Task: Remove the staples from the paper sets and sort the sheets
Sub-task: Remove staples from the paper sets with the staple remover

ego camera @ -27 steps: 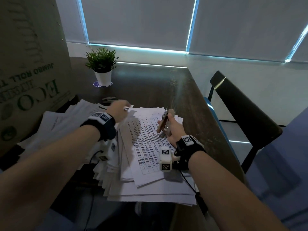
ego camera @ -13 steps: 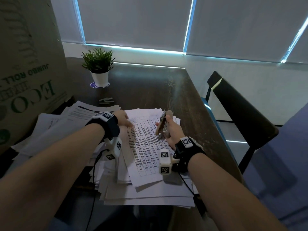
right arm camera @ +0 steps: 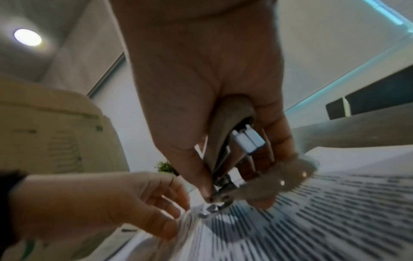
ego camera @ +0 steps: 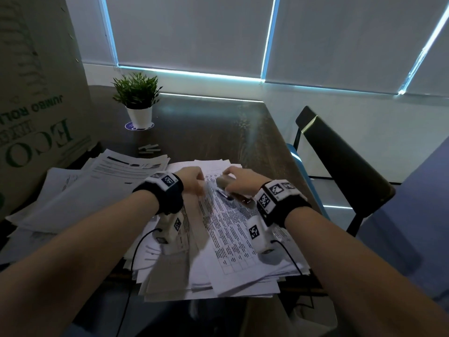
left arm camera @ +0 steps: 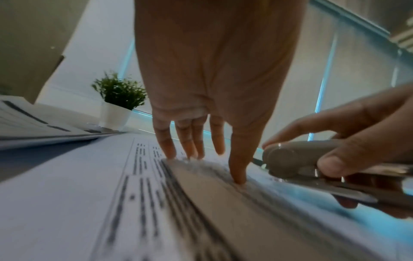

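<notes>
- Two hands meet at the far end of the top paper set (ego camera: 226, 229), which lies on a loose pile of printed sheets (ego camera: 209, 285) at the near edge of the dark tabletop (ego camera: 206, 127).
- We see our left hand (ego camera: 192, 181) with its fingers nearly straight, the fingertips (left arm camera: 170, 151) pressing down on the top corner of the set; in the left wrist view a lifted sheet edge runs back from under them.
- Our right hand (ego camera: 239, 182) is clamped around a staple remover (ego camera: 224, 184), thumb on one side and fingers on the other.
- In the right wrist view the tool's metal tip (right arm camera: 218, 197) sits at the paper just beside the left fingertips; we cannot tell whether it has caught a staple, as that spot is blurred.
- The top sheet carries dense rows of printed text in a table.
- A second, spread heap of papers (ego camera: 80, 188) lies to the left of the pile, reaching the foot of a large cardboard box (ego camera: 36, 105) with green lettering.
- A few small grey strips, possibly staple refills (ego camera: 149, 149), lie on the tabletop beyond the papers.
- A small potted plant (ego camera: 137, 100) in a white pot stands further back on a round blue mat.
- A dark chair (ego camera: 340, 161) stands at the right side of the tabletop, and closed blinds (ego camera: 189, 32) cover the windows behind.
</notes>
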### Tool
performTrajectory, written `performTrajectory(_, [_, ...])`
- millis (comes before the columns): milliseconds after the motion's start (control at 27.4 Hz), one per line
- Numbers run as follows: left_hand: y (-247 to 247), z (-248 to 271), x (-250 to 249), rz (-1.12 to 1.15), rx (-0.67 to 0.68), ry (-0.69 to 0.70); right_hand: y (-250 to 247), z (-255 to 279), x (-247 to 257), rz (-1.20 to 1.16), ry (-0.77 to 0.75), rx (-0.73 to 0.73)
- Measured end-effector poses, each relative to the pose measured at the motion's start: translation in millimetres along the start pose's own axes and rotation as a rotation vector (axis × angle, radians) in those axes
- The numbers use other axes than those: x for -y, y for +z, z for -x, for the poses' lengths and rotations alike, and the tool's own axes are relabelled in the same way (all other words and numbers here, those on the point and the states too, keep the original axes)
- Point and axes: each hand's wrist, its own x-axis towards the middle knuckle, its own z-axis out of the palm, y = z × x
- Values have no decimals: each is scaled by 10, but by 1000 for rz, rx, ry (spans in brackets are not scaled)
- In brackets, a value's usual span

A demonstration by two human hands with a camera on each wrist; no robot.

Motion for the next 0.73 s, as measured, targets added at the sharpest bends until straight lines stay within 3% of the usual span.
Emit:
performTrajectory(73, [68,-13,-27,-27,-1,23,86,34,20,113,-44,14])
performTrajectory(256, [100,-25,-44,-59,35,32,212,36,49,144,-125,-20])
performTrajectory(439, [150,-52,-6,-23,6,42,325,-51,69,207,-86,-33])
performTrajectory(585, [141,-39,-41,-216,7,10,405,-60,43,200,-57,-51])
performTrajectory(731, [180,-83,-14,-224,56,8,459,-30,104,184,-89,-96])
